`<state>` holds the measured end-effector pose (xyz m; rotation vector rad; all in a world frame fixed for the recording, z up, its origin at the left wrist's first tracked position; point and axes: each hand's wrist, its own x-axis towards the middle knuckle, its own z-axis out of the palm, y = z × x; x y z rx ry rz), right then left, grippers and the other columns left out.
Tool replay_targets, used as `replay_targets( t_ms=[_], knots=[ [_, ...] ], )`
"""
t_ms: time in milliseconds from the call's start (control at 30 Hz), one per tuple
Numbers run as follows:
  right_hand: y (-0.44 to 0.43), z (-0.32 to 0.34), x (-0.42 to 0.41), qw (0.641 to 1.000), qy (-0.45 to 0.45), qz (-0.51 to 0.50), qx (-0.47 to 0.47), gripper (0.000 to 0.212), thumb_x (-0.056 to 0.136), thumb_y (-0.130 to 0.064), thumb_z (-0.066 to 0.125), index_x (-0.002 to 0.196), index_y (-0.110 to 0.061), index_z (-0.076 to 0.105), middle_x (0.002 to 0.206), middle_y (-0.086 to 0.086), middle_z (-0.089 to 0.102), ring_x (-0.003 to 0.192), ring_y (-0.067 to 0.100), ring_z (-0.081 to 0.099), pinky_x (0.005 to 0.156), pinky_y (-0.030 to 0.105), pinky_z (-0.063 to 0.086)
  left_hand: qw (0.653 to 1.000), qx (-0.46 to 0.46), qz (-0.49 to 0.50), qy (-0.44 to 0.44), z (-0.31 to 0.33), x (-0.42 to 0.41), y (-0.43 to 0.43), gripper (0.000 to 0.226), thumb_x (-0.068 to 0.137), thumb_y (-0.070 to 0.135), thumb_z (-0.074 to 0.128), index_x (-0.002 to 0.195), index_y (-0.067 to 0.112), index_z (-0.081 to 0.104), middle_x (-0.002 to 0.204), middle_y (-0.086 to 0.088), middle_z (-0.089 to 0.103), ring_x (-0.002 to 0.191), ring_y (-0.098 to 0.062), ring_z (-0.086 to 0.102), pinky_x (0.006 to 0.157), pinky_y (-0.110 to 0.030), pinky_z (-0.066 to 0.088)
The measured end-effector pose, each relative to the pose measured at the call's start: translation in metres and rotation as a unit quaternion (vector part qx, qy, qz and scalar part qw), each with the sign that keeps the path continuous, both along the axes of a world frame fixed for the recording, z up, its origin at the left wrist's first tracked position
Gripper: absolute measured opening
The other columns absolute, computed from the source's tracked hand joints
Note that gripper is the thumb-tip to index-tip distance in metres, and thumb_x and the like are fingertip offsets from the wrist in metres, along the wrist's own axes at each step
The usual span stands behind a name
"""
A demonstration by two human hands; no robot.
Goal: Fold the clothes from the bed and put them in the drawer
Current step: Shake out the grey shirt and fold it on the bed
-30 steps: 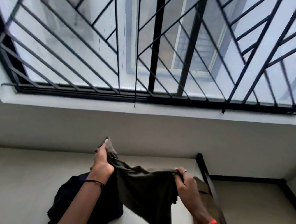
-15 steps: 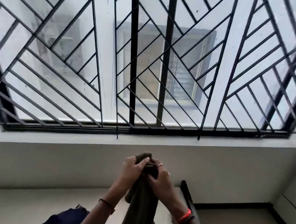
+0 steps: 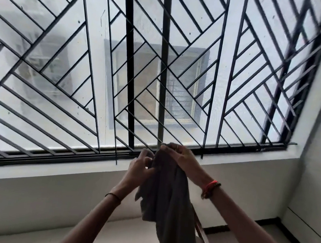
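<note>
Though blurred, garment [image 3: 168, 195] seemingly between hands [image 3: 140, 170] [image 3: 180, 157].

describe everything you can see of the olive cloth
The cloth is dark olive-grey, soft and limp, with no visible print. It hangs bunched in a long vertical drape in front of the window grille. The right hand grips its top end; the left hand holds an edge just below. Its lower end runs out of frame, so its full shape cannot be told.

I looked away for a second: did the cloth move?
Yes. The cloth went up: its top was below the sill, and now it overlaps the window's bottom rail.
</note>
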<state>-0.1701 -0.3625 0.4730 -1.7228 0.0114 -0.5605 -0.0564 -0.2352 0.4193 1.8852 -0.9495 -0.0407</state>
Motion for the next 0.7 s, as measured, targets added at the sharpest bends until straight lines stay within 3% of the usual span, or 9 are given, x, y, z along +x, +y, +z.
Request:
replay_targets(
  t_ms=[67,133,200,267,367,500,600,633,700],
  knots=[
    [-0.006,0.02,0.0,1.0,-0.008,-0.002,0.013,0.01,0.089,-0.018,0.063,0.082,-0.018,0.071,0.082,0.0,0.069,0.076,0.01,0.061,0.073,0.019,0.048,1.0,0.02,-0.009,-0.006,0.012,0.005,-0.006,0.049,0.055,0.053,0.065,0.096,0.04,0.042,0.087,-0.001,0.068,0.081,-0.027,0.065,0.074,-0.047,0.052],
    [-0.014,0.039,-0.004,0.999,-0.02,-0.024,0.019,0.012,0.089,-0.017,0.062,0.081,-0.015,0.07,0.077,0.001,0.067,0.072,0.009,0.06,0.069,0.019,0.048,0.998,0.045,-0.041,-0.006,0.024,0.01,-0.008,0.055,0.052,0.054,0.065,0.098,0.028,0.05,0.088,-0.001,0.066,0.08,-0.019,0.062,0.074,-0.04,0.052],
    [-0.025,0.055,-0.009,0.998,-0.028,-0.053,0.037,0.017,0.089,-0.017,0.063,0.074,-0.016,0.07,0.069,-0.003,0.067,0.065,0.007,0.059,0.066,0.022,0.047,0.994,0.075,-0.079,0.01,0.031,0.018,-0.005,0.043,0.055,0.052,0.07,0.086,0.023,0.063,0.074,0.007,0.066,0.07,-0.008,0.058,0.069,-0.033,0.051],
    [-0.039,0.067,-0.016,0.993,-0.042,-0.097,0.054,0.015,0.088,-0.018,0.064,0.075,-0.019,0.071,0.068,-0.006,0.069,0.065,0.007,0.061,0.069,0.025,0.048,0.99,0.098,-0.095,0.021,0.037,0.029,0.002,0.025,0.062,0.042,0.079,0.071,0.022,0.066,0.063,0.012,0.063,0.061,-0.003,0.054,0.062,-0.026,0.048],
    [-0.061,0.073,-0.029,0.986,-0.045,-0.156,0.024,0.012,0.09,-0.021,0.062,0.085,-0.014,0.07,0.075,-0.001,0.068,0.067,0.006,0.06,0.066,0.018,0.048,0.988,0.097,-0.104,0.057,0.053,0.039,0.015,0.024,0.079,0.017,0.075,0.065,0.008,0.059,0.054,0.001,0.053,0.046,-0.006,0.046,0.048,-0.023,0.038],
    [-0.086,0.06,-0.037,0.982,-0.016,-0.184,0.026,0.015,0.091,-0.024,0.061,0.08,-0.015,0.067,0.074,0.0,0.064,0.065,0.009,0.058,0.061,0.02,0.047,0.994,0.054,-0.084,0.05,0.093,0.05,0.026,0.016,0.089,0.0,0.058,0.075,0.005,0.063,0.041,0.011,0.051,0.037,0.002,0.044,0.04,-0.009,0.032],
    [-0.095,0.043,-0.036,0.979,0.009,-0.197,0.043,0.015,0.092,-0.024,0.059,0.084,-0.013,0.066,0.07,-0.002,0.066,0.062,0.009,0.06,0.057,0.023,0.049,0.997,0.01,-0.077,0.023,0.123,0.054,0.025,0.029,0.09,-0.013,0.045,0.114,-0.004,0.056,0.043,0.011,0.057,0.04,0.003,0.052,0.043,-0.007,0.037],
    [-0.096,0.039,-0.036,0.979,0.015,-0.199,0.04,0.016,0.092,-0.023,0.059,0.088,-0.01,0.067,0.074,0.001,0.067,0.064,0.012,0.061,0.06,0.025,0.049,0.996,0.009,-0.086,0.009,0.132,0.052,0.023,0.032,0.09,-0.014,0.043,0.118,-0.004,0.053,0.045,0.011,0.059,0.042,0.003,0.053,0.045,-0.007,0.039],
    [-0.098,0.032,-0.033,0.977,0.025,-0.208,0.032,0.019,0.092,-0.024,0.059,0.09,-0.008,0.068,0.078,0.005,0.067,0.067,0.014,0.061,0.061,0.025,0.049,0.994,0.006,-0.108,-0.014,0.147,0.046,0.015,0.022,0.092,-0.009,0.044,0.105,-0.001,0.06,0.054,0.01,0.061,0.048,0.004,0.055,0.049,-0.008,0.042]
  ],
)
